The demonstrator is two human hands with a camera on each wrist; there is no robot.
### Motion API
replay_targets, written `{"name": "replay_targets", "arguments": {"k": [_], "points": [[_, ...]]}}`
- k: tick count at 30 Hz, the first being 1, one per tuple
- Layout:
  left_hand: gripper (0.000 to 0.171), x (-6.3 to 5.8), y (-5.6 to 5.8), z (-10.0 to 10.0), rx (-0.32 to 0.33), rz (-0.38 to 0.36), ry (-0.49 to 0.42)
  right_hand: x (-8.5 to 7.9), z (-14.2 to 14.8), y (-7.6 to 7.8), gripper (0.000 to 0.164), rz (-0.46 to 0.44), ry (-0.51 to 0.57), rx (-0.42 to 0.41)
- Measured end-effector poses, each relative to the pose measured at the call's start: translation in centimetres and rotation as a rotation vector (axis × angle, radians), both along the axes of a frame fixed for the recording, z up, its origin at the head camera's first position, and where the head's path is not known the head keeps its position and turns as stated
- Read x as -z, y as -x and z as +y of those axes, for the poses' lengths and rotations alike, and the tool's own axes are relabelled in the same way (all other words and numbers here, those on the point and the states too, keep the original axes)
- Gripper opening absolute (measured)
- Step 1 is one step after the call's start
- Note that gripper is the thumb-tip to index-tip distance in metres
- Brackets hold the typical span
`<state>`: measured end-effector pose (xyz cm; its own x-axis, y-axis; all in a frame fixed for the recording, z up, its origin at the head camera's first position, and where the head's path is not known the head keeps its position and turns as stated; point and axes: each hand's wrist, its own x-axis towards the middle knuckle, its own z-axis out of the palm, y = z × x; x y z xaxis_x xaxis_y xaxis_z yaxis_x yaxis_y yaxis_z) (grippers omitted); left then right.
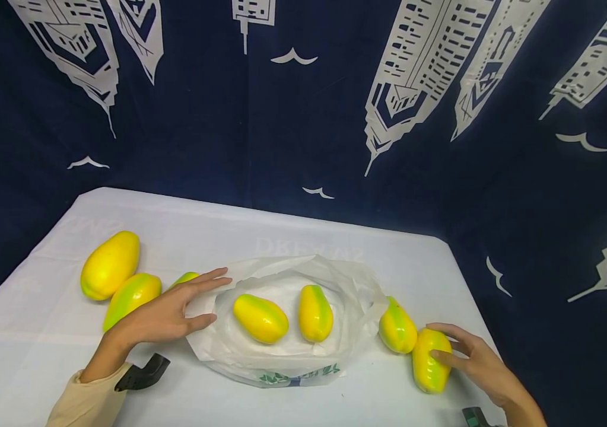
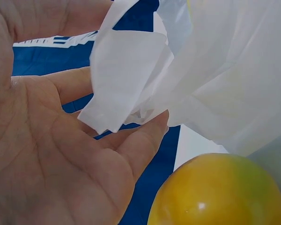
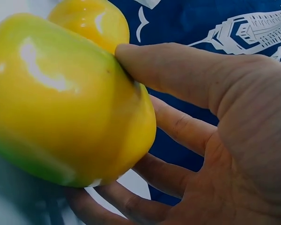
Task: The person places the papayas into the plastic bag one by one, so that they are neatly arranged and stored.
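Observation:
A white plastic bag (image 1: 303, 362) lies with its mouth spread on the table, two yellow-green mangoes (image 1: 260, 318) inside it. My left hand (image 1: 175, 308) is at the bag's left rim, thumb and fingers apart and fairly straight. In the left wrist view, the bag's loose edge (image 2: 131, 70) lies across those fingers, and a mango (image 2: 220, 192) shows below. To the right of the bag, my right hand (image 1: 476, 362) grips a mango (image 1: 428, 370), thumb on its near side and fingers round the far side. Another mango (image 1: 396, 326) sits right beside it.
Left of the bag are a larger yellow mango (image 1: 111, 264), a greener one (image 1: 134, 293) and one partly hidden behind my left hand (image 1: 186, 277). The white-covered table (image 1: 175, 216) backs onto a dark blue printed curtain (image 1: 202, 130).

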<state>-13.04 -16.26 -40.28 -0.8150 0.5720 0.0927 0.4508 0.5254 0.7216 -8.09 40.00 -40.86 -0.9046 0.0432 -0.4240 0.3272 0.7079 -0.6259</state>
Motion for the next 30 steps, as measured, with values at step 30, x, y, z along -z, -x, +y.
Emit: {"name": "replay_targets", "arguments": {"k": [30], "points": [[0.060,0.0,0.0,0.0,-0.006,-0.001,0.004,-3.1,0.1,-0.5,0.063,0.267,-0.020,-0.051]]}}
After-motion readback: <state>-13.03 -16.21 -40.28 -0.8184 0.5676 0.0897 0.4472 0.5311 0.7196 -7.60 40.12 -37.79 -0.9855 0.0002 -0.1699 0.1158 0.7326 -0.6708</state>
